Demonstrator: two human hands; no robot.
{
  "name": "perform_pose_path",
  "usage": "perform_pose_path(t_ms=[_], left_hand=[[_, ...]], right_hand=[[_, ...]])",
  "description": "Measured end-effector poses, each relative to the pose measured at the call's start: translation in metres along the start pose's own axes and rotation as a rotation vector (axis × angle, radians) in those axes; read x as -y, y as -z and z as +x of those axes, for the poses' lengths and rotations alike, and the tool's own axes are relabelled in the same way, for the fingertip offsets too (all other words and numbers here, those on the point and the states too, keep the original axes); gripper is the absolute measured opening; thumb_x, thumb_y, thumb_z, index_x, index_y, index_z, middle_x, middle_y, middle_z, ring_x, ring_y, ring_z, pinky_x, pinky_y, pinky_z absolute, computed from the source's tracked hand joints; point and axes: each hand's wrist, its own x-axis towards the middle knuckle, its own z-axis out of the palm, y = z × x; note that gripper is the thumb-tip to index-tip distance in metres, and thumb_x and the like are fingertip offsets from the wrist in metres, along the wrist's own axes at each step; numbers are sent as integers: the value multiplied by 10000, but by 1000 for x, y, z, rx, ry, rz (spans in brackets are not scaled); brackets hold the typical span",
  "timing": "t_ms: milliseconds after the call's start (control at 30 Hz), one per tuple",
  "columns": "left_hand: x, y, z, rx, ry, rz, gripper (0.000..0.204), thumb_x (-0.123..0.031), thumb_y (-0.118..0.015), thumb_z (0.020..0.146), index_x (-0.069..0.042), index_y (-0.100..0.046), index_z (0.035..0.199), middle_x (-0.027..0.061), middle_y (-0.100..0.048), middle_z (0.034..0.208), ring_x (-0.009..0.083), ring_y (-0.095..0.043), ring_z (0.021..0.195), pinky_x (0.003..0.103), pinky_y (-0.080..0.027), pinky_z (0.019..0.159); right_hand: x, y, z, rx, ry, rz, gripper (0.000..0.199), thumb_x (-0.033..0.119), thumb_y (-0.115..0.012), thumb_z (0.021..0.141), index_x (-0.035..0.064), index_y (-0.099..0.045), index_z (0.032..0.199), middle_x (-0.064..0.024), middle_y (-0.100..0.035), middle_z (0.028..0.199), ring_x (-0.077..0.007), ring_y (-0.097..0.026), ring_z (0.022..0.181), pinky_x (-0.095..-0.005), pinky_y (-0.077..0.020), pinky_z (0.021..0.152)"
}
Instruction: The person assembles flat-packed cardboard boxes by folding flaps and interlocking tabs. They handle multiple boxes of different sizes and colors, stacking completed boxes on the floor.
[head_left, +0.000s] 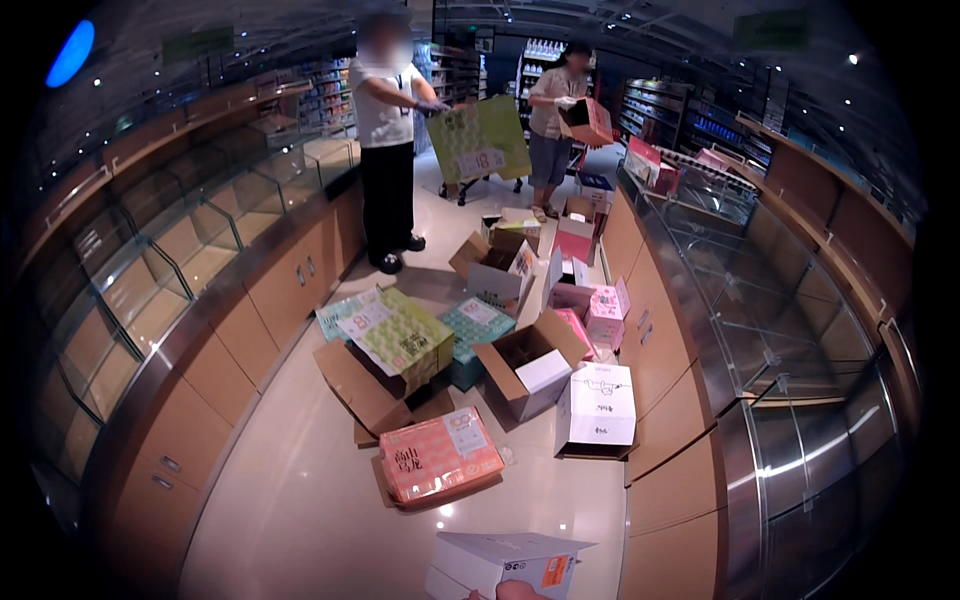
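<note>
At the lower edge, a white cardboard box [480, 562] with raised flaps and an orange sticker is in front of me. My right hand [517, 591] grips its near side, the fingers bent against the cardboard. Only a sliver of my left hand [473, 595] shows, touching the same box further left; the rest is cut off by the frame. Just beyond lies a coral-red printed carton [442, 458] on the floor. To its right stands a white box with a line drawing [597, 408], and behind that an open brown-lined carton [535, 372].
A green patterned carton [395, 335], a teal box [475, 330] and several other cartons litter the aisle. Glass-divided counters [250, 225] flank it, with another glass counter [720, 290] opposite. One person [385, 120] holds a flattened green carton [480, 140]; another person [560, 110] carries a red box [588, 122].
</note>
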Motion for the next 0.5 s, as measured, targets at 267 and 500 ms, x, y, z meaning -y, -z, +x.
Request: perform_pose_path(t_ms=[267, 500], left_hand=[[-118, 209, -78, -87, 108, -110, 501, -254, -552, 755, -58, -446, 1204, 217, -538, 1045, 376, -548, 910, 439, -443, 810], [-212, 380, -86, -113, -518, -1, 291, -158, -431, 832, -54, -544, 1079, 186, -545, 1065, 334, -474, 1034, 425, -347, 905]], right_hand=[[135, 153, -81, 157, 223, -87, 237, 261, -665, 590, 69, -670, 729, -175, -636, 792, -328, -609, 726, -395, -488, 680], [197, 287, -165, -212, 153, 222, 403, 321, -570, 776, 18, -590, 1040, -220, -608, 987, -368, -570, 924, -399, -439, 817]])
